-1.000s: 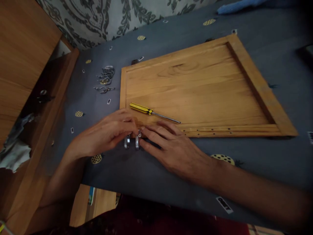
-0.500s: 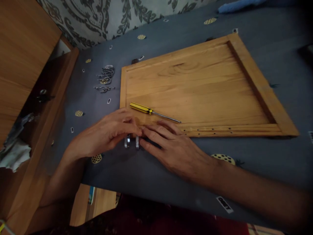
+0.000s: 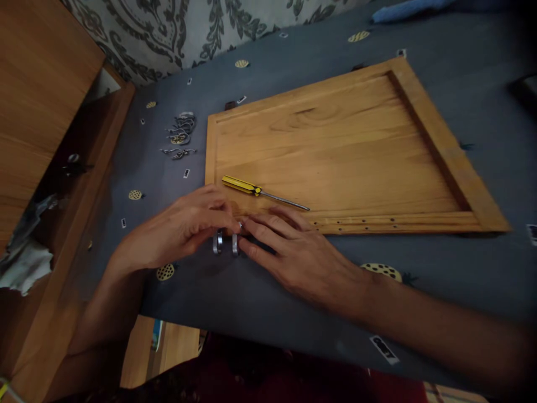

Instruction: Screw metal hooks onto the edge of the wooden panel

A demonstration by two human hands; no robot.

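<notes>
At the near left corner of a framed wooden panel (image 3: 327, 151), my left hand (image 3: 188, 226) is closed in a pinch. A tiny shiny bit shows at its fingertips, too small to name. Two curved metal hooks (image 3: 235, 245) stick out past the panel's near edge, just below the fingertips. My right hand (image 3: 293, 252) lies with fingers stretched over the same edge, its fingertips close to the left hand's pinch. Behind both hands, a yellow-handled screwdriver (image 3: 243, 184) rests on the panel.
Several metal hooks (image 3: 180, 134) lie on the grey pineapple-print cloth (image 3: 260, 313) left of the panel. Small dark holes dot the panel's near rail. A wooden cabinet (image 3: 46, 95) stands at the left, and a blue cloth (image 3: 411, 10) lies at the back right.
Both hands keep nearly the same place. A small shiny bit now shows between the fingertips of my two hands.
</notes>
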